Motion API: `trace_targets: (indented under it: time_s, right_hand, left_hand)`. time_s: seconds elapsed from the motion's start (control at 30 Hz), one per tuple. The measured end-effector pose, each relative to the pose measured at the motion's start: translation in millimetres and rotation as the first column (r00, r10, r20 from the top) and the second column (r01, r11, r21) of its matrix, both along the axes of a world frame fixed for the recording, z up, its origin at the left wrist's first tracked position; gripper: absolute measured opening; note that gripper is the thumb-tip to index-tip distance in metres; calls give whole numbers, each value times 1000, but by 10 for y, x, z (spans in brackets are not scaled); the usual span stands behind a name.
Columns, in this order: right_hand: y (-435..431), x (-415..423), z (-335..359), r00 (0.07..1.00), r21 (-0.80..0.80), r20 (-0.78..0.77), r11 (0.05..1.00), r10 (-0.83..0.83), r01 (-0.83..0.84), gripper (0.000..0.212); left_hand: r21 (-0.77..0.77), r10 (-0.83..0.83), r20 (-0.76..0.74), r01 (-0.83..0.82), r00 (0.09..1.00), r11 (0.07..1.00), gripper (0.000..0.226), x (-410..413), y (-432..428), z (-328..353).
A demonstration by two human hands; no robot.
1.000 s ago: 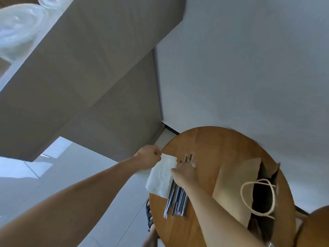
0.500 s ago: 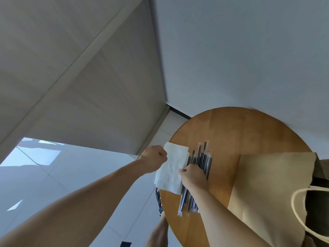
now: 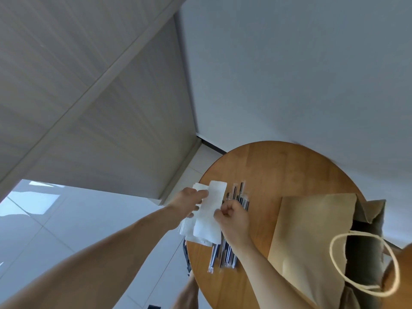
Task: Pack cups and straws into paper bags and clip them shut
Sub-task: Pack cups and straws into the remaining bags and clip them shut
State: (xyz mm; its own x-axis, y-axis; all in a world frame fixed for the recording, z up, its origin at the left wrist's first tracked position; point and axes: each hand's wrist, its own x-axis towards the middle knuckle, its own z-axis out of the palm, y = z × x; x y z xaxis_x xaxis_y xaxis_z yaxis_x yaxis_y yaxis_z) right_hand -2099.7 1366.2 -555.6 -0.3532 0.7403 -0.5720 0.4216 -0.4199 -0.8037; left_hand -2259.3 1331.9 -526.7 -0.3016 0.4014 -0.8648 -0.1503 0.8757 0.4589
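My left hand (image 3: 189, 202) grips a small stack of white paper napkins (image 3: 208, 221) by its left edge, fingers curled round the sheets with the fingertips lying on the top one. My right hand (image 3: 233, 217) is balled up tight against the right edge of the same stack. Its thumb and forefinger pinch the top sheet there, and the other fingers are folded into the palm. The napkins hang between my two hands, with the upper corner standing up past my left fingertips and the lower end drooping below both wrists.

The straws (image 3: 225, 253) lie right under my right hand and wrist. They are a loose bundle of dark straws in clear wrappers, flat on the round wooden table (image 3: 267, 166). Their far tips poke out beyond my right knuckles and their near ends stick out below the napkins' lower edge. I touch none of them.

The paper bag (image 3: 312, 230) is off to the right of my right hand, near it but apart from it. It is brown, with one broad face turned towards me and its dark mouth open on the side away from my grip. Its pale rope handle (image 3: 334, 259) loops out from that mouth, further right again.

To the left of my left forearm, past the table's edge, lies a pale tiled floor (image 3: 66, 219).
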Motion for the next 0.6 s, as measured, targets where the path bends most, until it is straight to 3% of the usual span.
trace_targets:
  time_s: [0.13, 0.2, 0.3, 0.4, 0.5, 0.6]
  right_hand:
    - [27, 162, 14, 987, -72, -111, 992, -115, 108, 10]
    - [32, 268, -47, 981, -54, -102, 985, -167, 162, 7]
    - [25, 457, -266, 971, 92, 171, 984, -169, 155, 12]
    - [-3, 599, -471, 850, 104, 527, 993, -10, -53, 9]
    - [-55, 639, -584, 722, 19, 677, 977, 142, -210, 9]
    - [-56, 637, -613, 628, -23, 754, 963, 193, -268, 9]
  left_hand:
    - [28, 176, 248, -189, 953, 982, 38, 130, -7, 12]
    - [59, 198, 227, -216, 954, 975, 30, 175, 10, 4]
    - [67, 167, 126, -177, 978, 982, 22, 222, 39, -11]
    - [59, 127, 65, -131, 990, 990, 21, 243, 53, -20]
    - [56, 87, 2, -87, 996, 995, 23, 248, 61, -29]
    - [52, 50, -54, -47, 997, 998, 19, 262, 60, -20]
